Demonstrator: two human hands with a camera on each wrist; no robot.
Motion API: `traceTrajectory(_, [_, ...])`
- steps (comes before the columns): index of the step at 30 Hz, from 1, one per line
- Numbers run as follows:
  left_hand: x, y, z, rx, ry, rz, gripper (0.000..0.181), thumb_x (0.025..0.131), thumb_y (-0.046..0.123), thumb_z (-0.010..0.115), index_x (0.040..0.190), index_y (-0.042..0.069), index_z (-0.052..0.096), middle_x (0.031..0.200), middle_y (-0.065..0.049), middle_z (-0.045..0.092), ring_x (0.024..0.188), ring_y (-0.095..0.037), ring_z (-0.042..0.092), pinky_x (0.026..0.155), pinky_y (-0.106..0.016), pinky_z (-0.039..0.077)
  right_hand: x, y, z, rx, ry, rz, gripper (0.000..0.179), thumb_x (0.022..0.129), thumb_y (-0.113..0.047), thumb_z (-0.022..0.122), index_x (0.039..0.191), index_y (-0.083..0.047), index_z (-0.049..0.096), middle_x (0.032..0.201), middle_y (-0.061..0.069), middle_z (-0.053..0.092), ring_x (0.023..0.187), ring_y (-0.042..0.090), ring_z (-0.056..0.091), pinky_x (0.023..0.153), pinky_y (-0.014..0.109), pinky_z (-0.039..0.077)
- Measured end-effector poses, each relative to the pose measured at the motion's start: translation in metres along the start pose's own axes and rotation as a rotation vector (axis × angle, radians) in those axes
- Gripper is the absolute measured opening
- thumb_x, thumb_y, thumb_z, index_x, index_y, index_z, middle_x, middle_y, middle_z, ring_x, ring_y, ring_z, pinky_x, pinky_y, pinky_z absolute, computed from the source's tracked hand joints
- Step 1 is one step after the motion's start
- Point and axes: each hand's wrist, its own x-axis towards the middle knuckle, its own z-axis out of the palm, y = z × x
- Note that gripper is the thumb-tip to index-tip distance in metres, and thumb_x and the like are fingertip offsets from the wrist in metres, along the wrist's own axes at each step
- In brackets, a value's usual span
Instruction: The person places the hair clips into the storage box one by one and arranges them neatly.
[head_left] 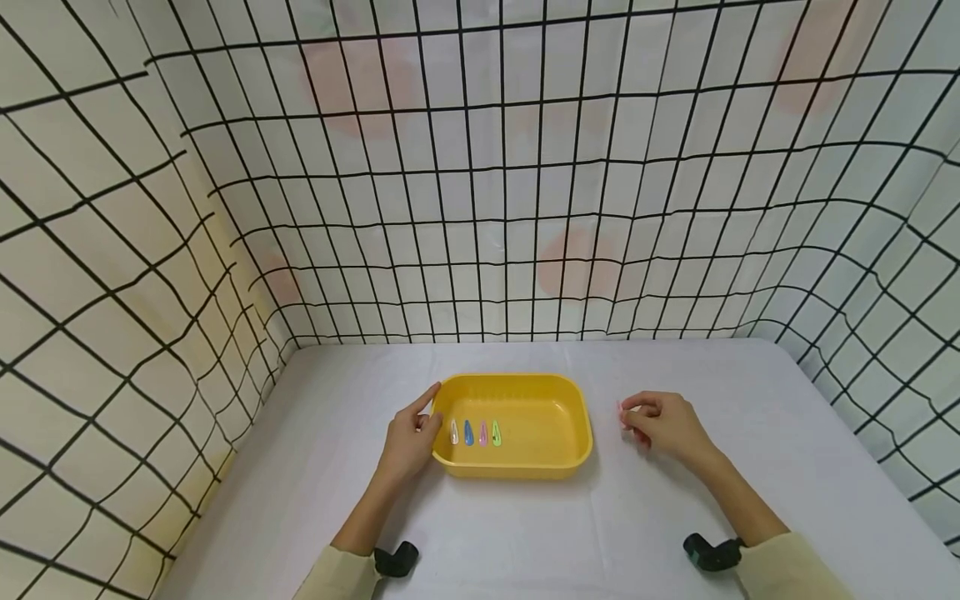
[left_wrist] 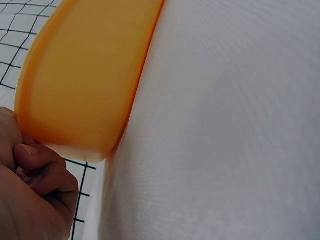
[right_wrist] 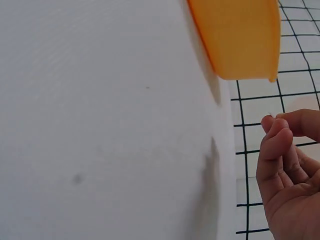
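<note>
A yellow tray (head_left: pixel 540 472) stands on the white cloth. In its left half a pale hair clip (head_left: pixel 454 432), a blue one, a pink one and a green one lie side by side in a row. My left hand (head_left: pixel 407 439) grips the tray's left rim, its other fingers curled beneath, as the left wrist view also shows. To the right of the tray, my right hand (head_left: pixel 666 427) pinches a small pink hair clip (head_left: pixel 620 410) between thumb and fingertips. Most of that clip is hidden by the fingers; in the right wrist view only a sliver shows.
The white-covered table (head_left: pixel 525 542) extends around the tray. Black wire grid panels (head_left: pixel 504 221) over white sheeting enclose it at the back, left and right. A black strap device (head_left: pixel 396 559) sits at each wrist, by the cream sleeves.
</note>
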Motion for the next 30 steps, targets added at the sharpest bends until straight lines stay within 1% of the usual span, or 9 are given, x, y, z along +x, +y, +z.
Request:
traceTrajectory(6, [0.000,0.001,-0.001,-0.006,-0.003,-0.013,0.054,0.100,0.020,0.060,0.153,0.030,0.051,0.059,0.001,0.045,0.048,-0.012,0.038,0.046,-0.020,0.035,0.001,-0.014,-0.005,0.112,-0.014,-0.037,0.029,0.100,-0.021,0.067,0.117,0.003,0.067,0.087,0.020,0.072,0.060,0.016,0.059,0.057,0.028,0.055])
traceTrajectory(8, [0.000,0.001,-0.001,-0.013,0.000,-0.018,0.054,0.100,0.020,0.060,0.152,0.031,0.052,0.058,0.000,0.045,0.048,-0.013,0.038,0.046,-0.020,0.035,0.001,-0.020,-0.003,0.146,-0.019,-0.049,0.030,0.100,-0.021,0.068,0.117,0.003,0.067,0.089,0.022,0.073,0.060,0.016,0.060,0.058,0.027,0.055])
traceTrajectory(12, [-0.001,0.000,-0.002,-0.008,-0.001,-0.012,0.054,0.100,0.019,0.059,0.153,0.029,0.051,0.058,0.001,0.044,0.048,-0.012,0.037,0.046,-0.021,0.035,0.003,-0.031,0.003,0.192,-0.046,-0.064,0.033,0.099,-0.021,0.068,0.119,0.005,0.066,0.091,0.022,0.073,0.060,0.017,0.060,0.059,0.029,0.056])
traceTrajectory(15, [-0.001,-0.001,-0.002,-0.005,-0.003,-0.013,0.055,0.100,0.020,0.059,0.153,0.029,0.051,0.058,0.001,0.044,0.048,-0.012,0.037,0.046,-0.021,0.035,0.005,-0.039,0.010,0.211,-0.070,-0.077,0.033,0.100,-0.021,0.068,0.120,0.005,0.066,0.088,0.018,0.073,0.060,0.017,0.059,0.059,0.030,0.056])
traceTrajectory(19, [-0.001,-0.001,-0.001,-0.012,-0.002,-0.016,0.054,0.100,0.020,0.060,0.153,0.030,0.051,0.058,0.000,0.045,0.048,-0.012,0.038,0.046,-0.020,0.035,0.008,-0.047,0.019,0.233,-0.095,-0.094,0.028,0.100,-0.018,0.066,0.119,0.003,0.066,0.081,0.013,0.071,0.060,0.017,0.058,0.057,0.029,0.055])
traceTrajectory(21, [-0.001,-0.001,-0.001,-0.014,-0.004,-0.013,0.054,0.100,0.020,0.060,0.153,0.029,0.051,0.058,0.000,0.045,0.048,-0.012,0.038,0.046,-0.020,0.036,0.010,-0.051,0.024,0.252,-0.107,-0.099,0.026,0.099,-0.016,0.067,0.118,0.002,0.066,0.080,0.016,0.070,0.059,0.017,0.057,0.056,0.027,0.054])
traceTrajectory(25, [0.000,-0.001,-0.001,-0.015,-0.004,-0.011,0.055,0.100,0.019,0.060,0.153,0.028,0.051,0.058,0.001,0.046,0.047,-0.012,0.038,0.045,-0.020,0.036,0.012,-0.060,0.034,0.273,-0.129,-0.101,0.025,0.098,-0.014,0.068,0.117,0.002,0.068,0.084,0.022,0.071,0.059,0.015,0.057,0.055,0.024,0.054])
traceTrajectory(27, [0.000,0.000,0.000,-0.014,-0.004,-0.013,0.055,0.100,0.019,0.060,0.154,0.028,0.051,0.058,0.001,0.046,0.047,-0.012,0.038,0.046,-0.020,0.036,0.013,-0.066,0.039,0.267,-0.132,-0.095,0.025,0.097,-0.015,0.070,0.116,0.001,0.069,0.085,0.022,0.071,0.058,0.015,0.056,0.054,0.023,0.052])
traceTrajectory(30, [0.000,0.001,0.000,-0.016,-0.005,-0.018,0.055,0.100,0.019,0.060,0.153,0.028,0.051,0.058,0.001,0.046,0.047,-0.012,0.038,0.046,-0.020,0.036,0.014,-0.074,0.048,0.247,-0.136,-0.085,0.026,0.096,-0.017,0.072,0.116,0.000,0.070,0.083,0.018,0.073,0.056,0.014,0.054,0.051,0.021,0.048])
